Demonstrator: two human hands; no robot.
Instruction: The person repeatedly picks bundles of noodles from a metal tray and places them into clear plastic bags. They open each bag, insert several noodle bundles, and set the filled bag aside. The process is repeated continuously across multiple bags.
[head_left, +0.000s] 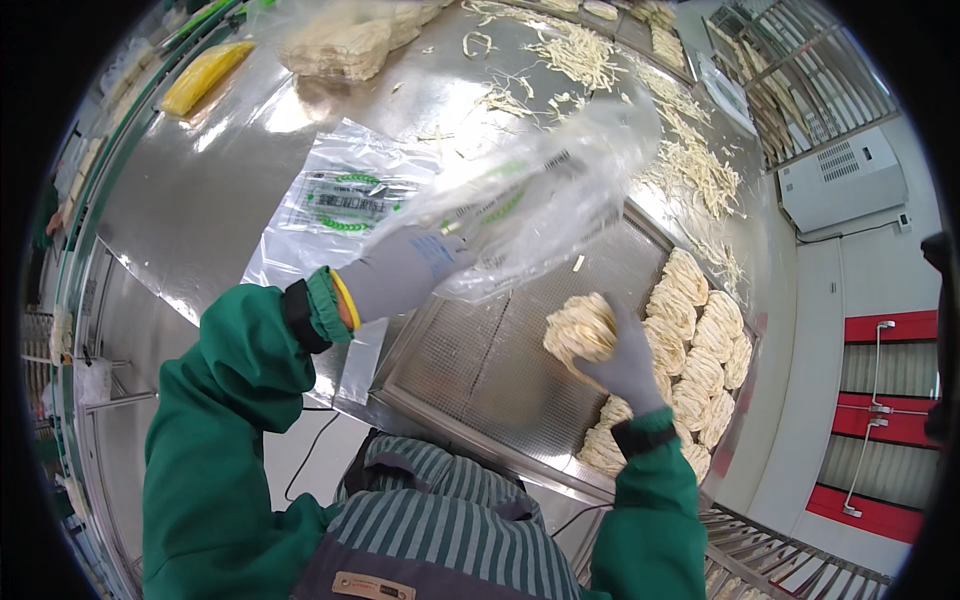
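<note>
Gloved in grey, my left hand (420, 266) grips the near end of a clear printed plastic bag (525, 202), which stretches away to the right, partly blurred. My right hand (626, 356), also gloved, holds a bundle of pale dried noodles (581, 328) over a perforated metal tray (480, 360). More noodle bundles (701, 360) lie in rows along the tray's right side, some behind my right hand and wrist. Flat printed plastic bags (349, 191) lie on the steel table beyond my left hand. A small noodle scrap (578, 263) rests in the tray.
Loose noodle scraps (577, 60) litter the steel table's (195, 232) far and right parts. A filled bag of noodles (337, 45) and a yellow package (206, 75) lie at the far left. A metal rack (795, 82) stands at the upper right, a green-edged conveyor (112, 161) at the left.
</note>
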